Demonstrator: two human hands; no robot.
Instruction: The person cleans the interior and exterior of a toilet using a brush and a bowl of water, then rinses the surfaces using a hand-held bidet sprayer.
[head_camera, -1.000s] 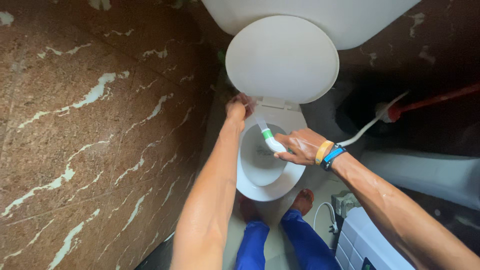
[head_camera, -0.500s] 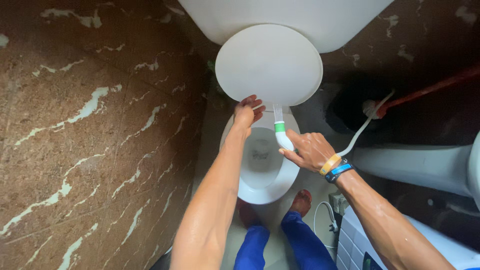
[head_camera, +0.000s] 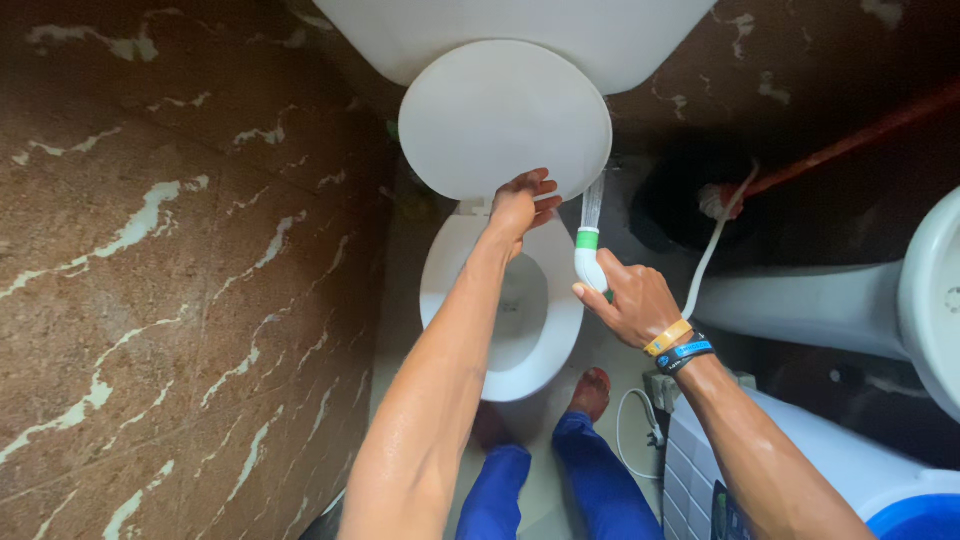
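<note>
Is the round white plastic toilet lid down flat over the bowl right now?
No, the round white plastic toilet lid stands raised, the left hand at its lower edge and the white toilet bowl open below.

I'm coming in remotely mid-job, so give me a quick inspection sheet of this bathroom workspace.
Surface: toilet seat down, bowl open; floor pale, looks wet.
Job's things: toilet lid raised; hand sprayer with green ring spraying water toward the lid's lower edge.
Clutter: white appliance at lower right; blue rim in the corner.
Grippers: left hand at the lid's lower edge; right hand grips the sprayer.
Cables: white hose from sprayer to wall; white cord on the floor.
Surroundings: brown marble wall, washbasin at right, red pipe.
</note>
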